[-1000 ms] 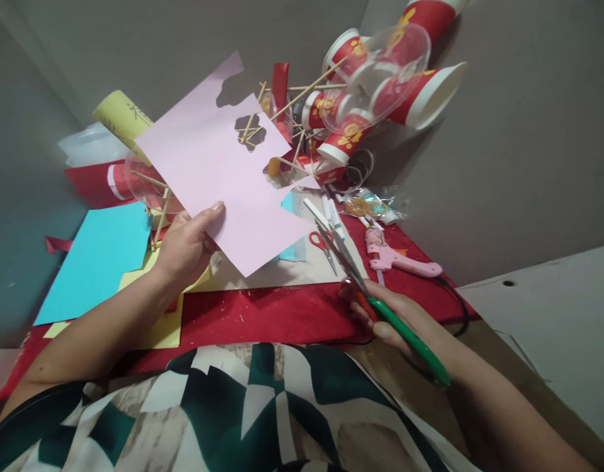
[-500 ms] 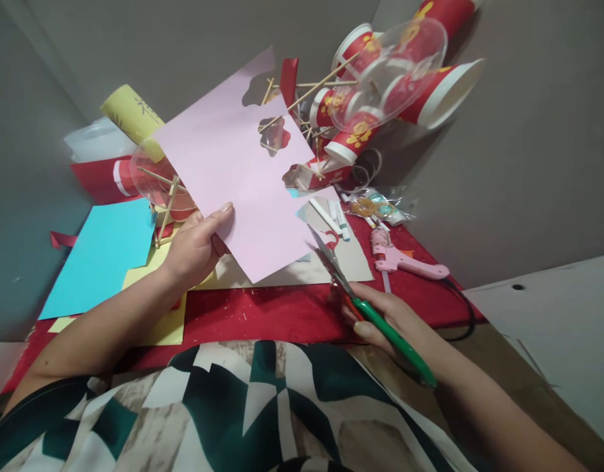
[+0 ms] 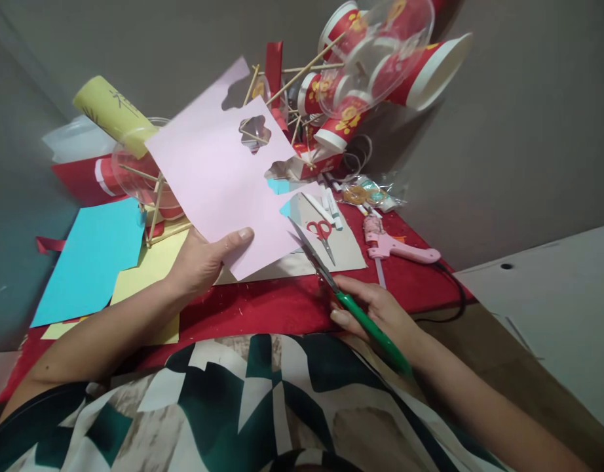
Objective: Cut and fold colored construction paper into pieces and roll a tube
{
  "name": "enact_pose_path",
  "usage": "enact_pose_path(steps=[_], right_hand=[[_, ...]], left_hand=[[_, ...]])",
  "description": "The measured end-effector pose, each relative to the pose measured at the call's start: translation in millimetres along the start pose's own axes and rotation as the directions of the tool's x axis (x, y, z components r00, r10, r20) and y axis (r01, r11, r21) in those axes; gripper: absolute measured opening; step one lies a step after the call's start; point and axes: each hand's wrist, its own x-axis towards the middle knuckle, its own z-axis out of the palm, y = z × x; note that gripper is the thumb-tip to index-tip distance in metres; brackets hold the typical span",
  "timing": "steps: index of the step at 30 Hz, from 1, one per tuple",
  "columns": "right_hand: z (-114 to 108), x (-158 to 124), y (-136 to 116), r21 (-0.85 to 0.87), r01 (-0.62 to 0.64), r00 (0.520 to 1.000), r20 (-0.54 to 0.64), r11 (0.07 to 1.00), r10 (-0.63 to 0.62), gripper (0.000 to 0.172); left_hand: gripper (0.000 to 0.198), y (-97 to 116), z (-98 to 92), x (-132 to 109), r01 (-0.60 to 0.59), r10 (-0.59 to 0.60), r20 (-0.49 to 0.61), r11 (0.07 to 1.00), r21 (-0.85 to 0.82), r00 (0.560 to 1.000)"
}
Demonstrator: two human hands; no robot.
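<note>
L grip [image 3: 201, 262] had the pink sheet [image 3: 208, 177] pinched at its lower edge, thumb flat on the front, sheet raised over the bench [image 3: 263, 305] & tilted, long side running approx. upper L to lower R. R grip [image 3: 371, 308] was closed round the green-handled scissors [image 3: 352, 309], their long axis slanting from lower R up to the tips at upper L. Key relation: sheet lay up & L of R grip, w/ blade tips right by the notch in its lower R side. L grip was nearer, being on the paper.

Hidden: L fingers behind the sheet; most of R fingers, plus scissors' far handle. Couldn't tell for sure if blades touched paper or just overlapped it in view, nor how far apart they stood. Sheet also blocked part of the sticks [image 3: 306, 69], some showing thru the flower-shaped hole. Uppermost red cups [image 3: 348, 121] were cut off at frame top.
</note>
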Motion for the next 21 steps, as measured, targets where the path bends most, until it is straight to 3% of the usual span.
enact_pose_path(steps=[10, 21], right_hand=[[5.6, -5.9, 3.1, -0.079, 0.003, 0.993, -0.114, 0.997, -0.012, 0.022], [-1.9, -12.3, -3.7, -0.260, -0.041, 0.999, -0.040, 0.965, 0.031, 0.027]], left_hand=[[0.056, -6.8, -2.1, -0.1, -0.032, 0.032, 0.007, 0.997, 0.071, 0.999], [0.065, -12.4, 2.8, -8.3, 0.048, -0.048, 0.007, 0.996, 0.073, 0.999]])
